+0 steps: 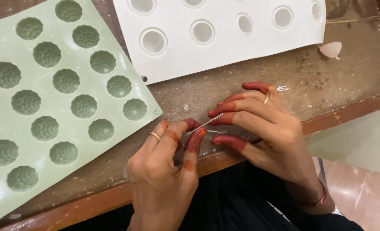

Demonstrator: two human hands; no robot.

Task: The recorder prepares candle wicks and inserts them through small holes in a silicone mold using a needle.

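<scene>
Soft, even light; slight blur.

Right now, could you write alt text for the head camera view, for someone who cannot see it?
Two hands with red-stained fingertips, the left hand and right hand, pinch a thin metal needle at the edge of a worn wooden table. A green silicone mould with ridged round cavities lies at left, and a white mould at top.
</scene>
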